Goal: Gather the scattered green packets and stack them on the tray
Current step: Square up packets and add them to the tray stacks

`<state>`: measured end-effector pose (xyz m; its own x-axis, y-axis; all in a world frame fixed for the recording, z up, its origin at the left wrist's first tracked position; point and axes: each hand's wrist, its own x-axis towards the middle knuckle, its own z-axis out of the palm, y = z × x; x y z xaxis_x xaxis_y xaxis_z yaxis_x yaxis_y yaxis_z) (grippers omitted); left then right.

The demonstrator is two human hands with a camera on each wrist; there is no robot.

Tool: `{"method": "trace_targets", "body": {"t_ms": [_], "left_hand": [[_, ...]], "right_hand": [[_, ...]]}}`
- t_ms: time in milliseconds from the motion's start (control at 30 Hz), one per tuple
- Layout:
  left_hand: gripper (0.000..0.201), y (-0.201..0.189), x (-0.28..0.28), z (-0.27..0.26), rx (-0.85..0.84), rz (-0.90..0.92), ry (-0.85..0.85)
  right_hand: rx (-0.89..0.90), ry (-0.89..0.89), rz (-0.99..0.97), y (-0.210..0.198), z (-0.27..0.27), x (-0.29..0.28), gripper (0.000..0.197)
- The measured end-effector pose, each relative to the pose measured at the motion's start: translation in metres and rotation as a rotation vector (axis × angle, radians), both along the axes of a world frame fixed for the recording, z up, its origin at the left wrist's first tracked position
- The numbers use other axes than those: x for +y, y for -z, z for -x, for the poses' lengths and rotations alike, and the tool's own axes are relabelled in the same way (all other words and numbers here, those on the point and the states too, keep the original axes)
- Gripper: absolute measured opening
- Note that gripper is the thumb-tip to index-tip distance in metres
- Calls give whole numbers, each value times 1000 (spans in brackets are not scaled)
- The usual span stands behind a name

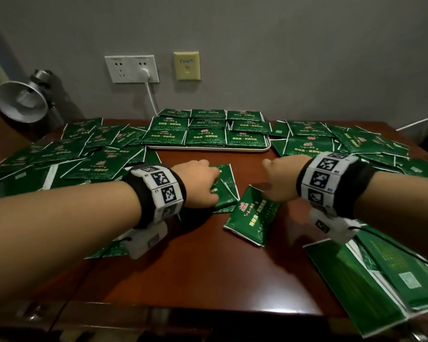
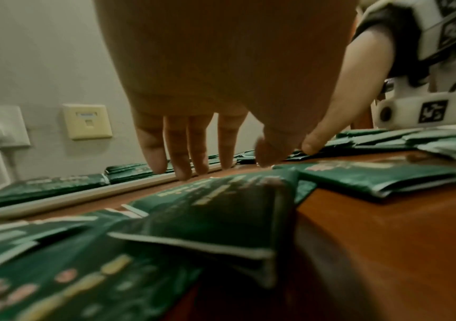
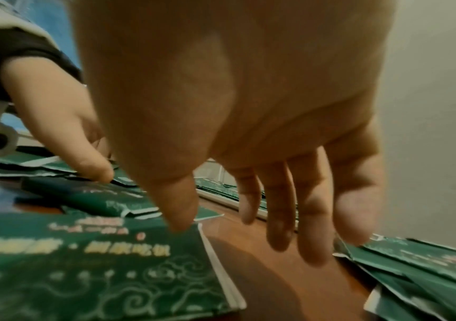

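A white tray at the back centre of the table holds green packets in neat rows. My left hand hovers low over two overlapping green packets in the middle of the table. In the left wrist view its fingers hang straight and hold nothing. My right hand is over another green packet lying at an angle. Its fingers are spread and relaxed, and its thumb tip touches that packet's corner.
Loose green packets lie in heaps on the left, on the right and at the near right corner. A metal lamp stands at the back left. A plugged wall socket is behind the tray.
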<state>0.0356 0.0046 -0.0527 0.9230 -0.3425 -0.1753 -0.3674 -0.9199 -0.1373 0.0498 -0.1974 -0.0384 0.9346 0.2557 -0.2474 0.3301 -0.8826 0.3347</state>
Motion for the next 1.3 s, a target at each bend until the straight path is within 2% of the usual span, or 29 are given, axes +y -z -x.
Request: {"method": "trace_targets", "body": {"t_ms": [100,200,267,400,500,567,633,667,767,800,867,967,1167,1233,1300], "left_hand": [[59,6,-7,4,38,-101,39],[50,10,-9,5,32,-85,90],[41,7,-6,6,36,-21,130],[41,-6,10,8,63,168,162],[50,-9,27,11,24,172,73],[41,-6,36,11,-87,73,-22],[24,-6,38,13,-176,111,-139],[25,-6,35,15,-141,159,-206],[81,5,14,15,131,89,-441],[89,11,5,14,165,51,-499],[93,20,-7,9,129,26,-564],[82,23,-12,4,75,26,-557],[41,14,3,4,177,195,-386],[38,16,9,3,176,247,-376],[52,18,11,2,106,201,-368]], "right_hand": [[136,-192,-85,2,0,-4,75],[193,-338,-76,5,8,1,89],[190,-390,-74,10,11,3,86],[85,-344,-86,10,14,-1,68],[43,-291,38,9,16,-2,71],[63,-290,42,11,19,-2,78],[98,-322,27,11,22,-1,85],[125,-340,19,11,23,2,85],[179,-369,-35,9,24,10,71],[184,-375,-49,9,24,12,66],[179,-393,-55,8,23,15,59],[168,-415,-37,11,22,15,55],[141,-471,-21,11,22,12,49],[135,-483,15,10,22,10,47],[151,-488,60,9,23,8,50]]}}
